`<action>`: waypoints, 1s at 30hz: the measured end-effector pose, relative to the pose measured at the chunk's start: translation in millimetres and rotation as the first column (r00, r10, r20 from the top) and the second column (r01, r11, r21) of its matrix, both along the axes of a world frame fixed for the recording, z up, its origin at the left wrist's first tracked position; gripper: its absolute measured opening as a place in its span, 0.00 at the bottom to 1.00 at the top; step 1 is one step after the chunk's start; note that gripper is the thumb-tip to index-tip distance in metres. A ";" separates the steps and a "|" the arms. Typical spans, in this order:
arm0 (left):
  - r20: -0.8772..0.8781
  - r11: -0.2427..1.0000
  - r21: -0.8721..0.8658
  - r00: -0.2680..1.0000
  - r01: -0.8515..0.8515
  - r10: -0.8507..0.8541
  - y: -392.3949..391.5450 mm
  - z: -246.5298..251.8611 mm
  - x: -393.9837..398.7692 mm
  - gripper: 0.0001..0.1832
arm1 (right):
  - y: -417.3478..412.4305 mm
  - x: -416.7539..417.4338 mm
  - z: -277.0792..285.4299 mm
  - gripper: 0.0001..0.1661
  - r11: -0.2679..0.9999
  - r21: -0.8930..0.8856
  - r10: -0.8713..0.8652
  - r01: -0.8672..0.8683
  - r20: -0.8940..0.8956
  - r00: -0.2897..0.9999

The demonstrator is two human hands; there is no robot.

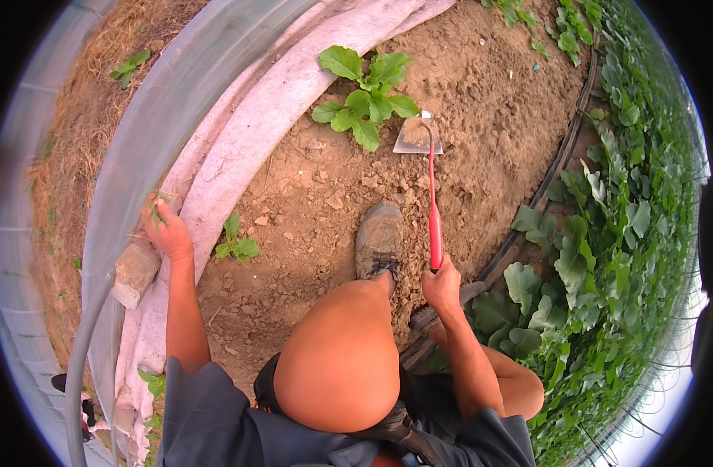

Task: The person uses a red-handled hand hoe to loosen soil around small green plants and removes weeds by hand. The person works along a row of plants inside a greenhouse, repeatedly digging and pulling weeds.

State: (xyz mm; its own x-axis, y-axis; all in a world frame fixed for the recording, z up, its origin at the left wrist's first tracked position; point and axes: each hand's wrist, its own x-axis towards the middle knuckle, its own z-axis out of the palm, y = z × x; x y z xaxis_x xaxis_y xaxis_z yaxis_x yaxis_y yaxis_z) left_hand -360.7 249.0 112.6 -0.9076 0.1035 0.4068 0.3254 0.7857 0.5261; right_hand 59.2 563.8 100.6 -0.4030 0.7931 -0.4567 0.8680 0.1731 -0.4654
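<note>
My right hand (441,285) is closed around the end of the red handle of a hand hoe (435,227). The hoe's flat metal blade (417,137) rests on the loose soil, with some earth on it, just right of a leafy green plant (371,96). My left hand (168,230) holds a small tuft of pulled weeds (156,215) between thumb and fingers, over the edge of the pale fabric cover and above a stone block (136,271). A small seedling (237,240) grows to the right of my left forearm.
Dense broad-leaved crops (595,274) stand on the right behind a dark drip hose (566,146). Pinkish-white fabric (263,111) and clear plastic film (152,111) curve along the left, with a grey pipe (79,350). My shoe (379,236) is on the crumbly soil.
</note>
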 end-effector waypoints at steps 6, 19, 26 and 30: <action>0.206 0.831 0.149 0.805 0.536 -0.556 135.1 -0.3 100.2 0.11 | 117.8 -77.7 25.0 0.19 0.953 0.290 -0.038 0.090 -0.180 0.983; 0.333 0.532 0.130 0.468 0.837 -0.818 311.7 2.5 83.4 0.09 | 96.1 -98.3 -24.3 0.21 0.994 0.101 0.039 -0.033 -0.051 0.998; 0.464 0.488 0.071 0.404 0.870 -0.788 354.6 -66.2 109.2 0.09 | 106.8 -113.4 -59.2 0.22 0.992 0.108 0.064 -0.068 0.043 0.997; 0.545 0.637 -0.185 0.618 0.748 -0.567 366.2 -72.0 78.8 0.09 | 94.2 -91.3 -61.6 0.23 0.999 -0.017 0.052 -0.051 0.030 0.998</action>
